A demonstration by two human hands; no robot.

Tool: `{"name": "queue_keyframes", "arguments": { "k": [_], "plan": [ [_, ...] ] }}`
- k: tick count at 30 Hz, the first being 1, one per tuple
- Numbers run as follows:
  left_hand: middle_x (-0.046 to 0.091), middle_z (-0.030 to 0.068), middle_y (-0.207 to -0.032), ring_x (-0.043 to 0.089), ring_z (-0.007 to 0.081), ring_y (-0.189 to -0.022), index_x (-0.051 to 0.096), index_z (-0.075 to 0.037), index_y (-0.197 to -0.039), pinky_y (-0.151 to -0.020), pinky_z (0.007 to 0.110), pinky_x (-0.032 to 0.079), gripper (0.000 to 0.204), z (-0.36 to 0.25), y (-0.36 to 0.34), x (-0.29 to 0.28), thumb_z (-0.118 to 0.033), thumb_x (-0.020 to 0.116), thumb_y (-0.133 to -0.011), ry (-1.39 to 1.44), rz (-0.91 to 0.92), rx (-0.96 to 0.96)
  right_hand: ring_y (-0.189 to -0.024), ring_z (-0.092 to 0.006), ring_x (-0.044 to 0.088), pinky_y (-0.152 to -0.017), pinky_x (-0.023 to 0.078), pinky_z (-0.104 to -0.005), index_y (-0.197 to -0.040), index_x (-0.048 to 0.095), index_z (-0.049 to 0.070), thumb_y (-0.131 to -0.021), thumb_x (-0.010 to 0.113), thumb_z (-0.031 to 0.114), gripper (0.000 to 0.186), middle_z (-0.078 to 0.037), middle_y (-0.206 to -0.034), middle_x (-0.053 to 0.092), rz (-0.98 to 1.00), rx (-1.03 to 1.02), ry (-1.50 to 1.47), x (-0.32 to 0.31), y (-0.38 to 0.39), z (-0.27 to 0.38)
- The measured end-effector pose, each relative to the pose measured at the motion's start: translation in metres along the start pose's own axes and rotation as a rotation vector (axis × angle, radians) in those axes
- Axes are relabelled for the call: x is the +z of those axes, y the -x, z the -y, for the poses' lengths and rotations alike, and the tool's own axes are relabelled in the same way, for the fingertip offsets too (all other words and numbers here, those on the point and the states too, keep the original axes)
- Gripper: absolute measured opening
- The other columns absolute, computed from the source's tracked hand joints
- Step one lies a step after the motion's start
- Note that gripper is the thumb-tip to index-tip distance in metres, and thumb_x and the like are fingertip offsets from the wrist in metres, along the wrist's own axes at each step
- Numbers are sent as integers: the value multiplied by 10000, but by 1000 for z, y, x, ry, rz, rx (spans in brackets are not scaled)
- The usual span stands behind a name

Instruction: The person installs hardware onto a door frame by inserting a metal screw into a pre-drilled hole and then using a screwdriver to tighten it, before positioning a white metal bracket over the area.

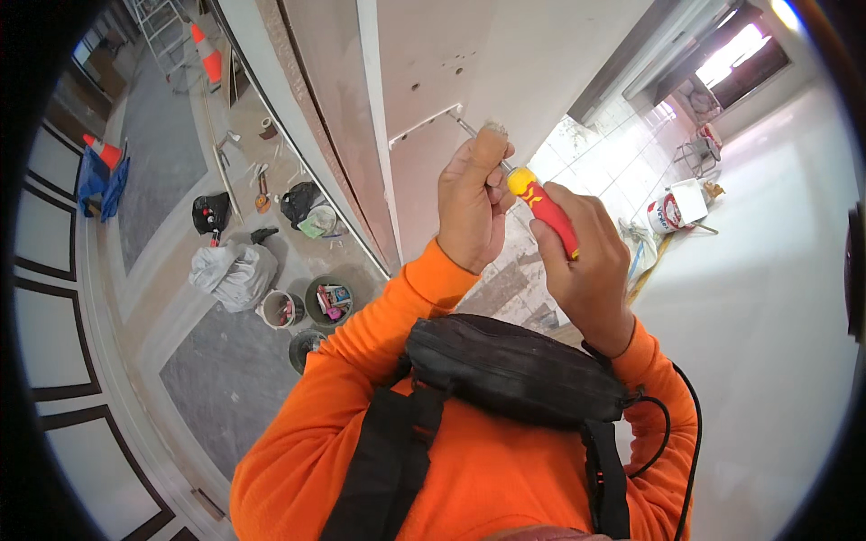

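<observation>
A screwdriver with a red and yellow handle (548,213) slants across the middle of the view. My right hand (591,257) is closed around that handle. Further up, the fingers of my left hand (474,203) are pinched round its metal shaft (465,126). The shaft's tip meets a pale panel (505,54) at one end of a thin dark slit (419,126). Small holes (415,87) dot the panel near the slit. Whether the tip sits in the slit or only touches the surface, I cannot tell.
On the floor to the left are buckets (281,309) with tools, a grey-white sack (233,272), black bags (300,204), orange cones (207,54) and a ladder (164,36). To the right stand a white paint bucket (665,214) and a white wall (758,298).
</observation>
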State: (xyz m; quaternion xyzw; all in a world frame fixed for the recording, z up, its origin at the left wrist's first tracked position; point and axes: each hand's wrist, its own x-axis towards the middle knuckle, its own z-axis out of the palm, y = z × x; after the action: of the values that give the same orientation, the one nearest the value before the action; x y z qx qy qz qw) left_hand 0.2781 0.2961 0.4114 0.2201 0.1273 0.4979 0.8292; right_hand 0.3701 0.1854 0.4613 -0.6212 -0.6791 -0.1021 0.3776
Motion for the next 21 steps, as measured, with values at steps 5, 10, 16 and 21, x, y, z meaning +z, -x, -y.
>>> {"name": "queue_keyframes", "arguments": {
  "k": [5,10,16,21],
  "plan": [
    [420,-77,-642,345,17,-530,592,-55,-937,-479,200,260,265,-1,0,0,-315,644,-953,-5,-16,20,-796,-179,649,-636,515,-300,-1146,591,3,-811,737,78,373,-108,-914,652,357,800,-942,-26,-19,-6],
    [402,-80,-639,329,19,-530,587,-55,-943,-483,198,258,274,0,-1,-1,-323,642,-954,-75,-24,40,-816,-293,651,-702,521,-329,-1142,584,0,-816,733,82,368,-145,-924,647,70,77,-21,-5,4,-5],
    [417,-77,-629,337,20,-521,599,-54,-932,-476,191,262,264,2,3,-2,-314,630,-963,-2,29,-36,-747,-242,652,-626,498,-267,-1135,611,13,-839,708,99,324,-131,-854,635,215,623,-586,-18,-13,-5],
    [424,-90,-628,347,14,-521,603,-70,-912,-469,184,273,252,-3,0,-1,-315,619,-968,-78,-3,-15,-698,-254,644,-633,507,-277,-1138,603,13,-826,701,80,335,-127,-801,617,-5,-51,96,-2,7,-6]
  ]
}}
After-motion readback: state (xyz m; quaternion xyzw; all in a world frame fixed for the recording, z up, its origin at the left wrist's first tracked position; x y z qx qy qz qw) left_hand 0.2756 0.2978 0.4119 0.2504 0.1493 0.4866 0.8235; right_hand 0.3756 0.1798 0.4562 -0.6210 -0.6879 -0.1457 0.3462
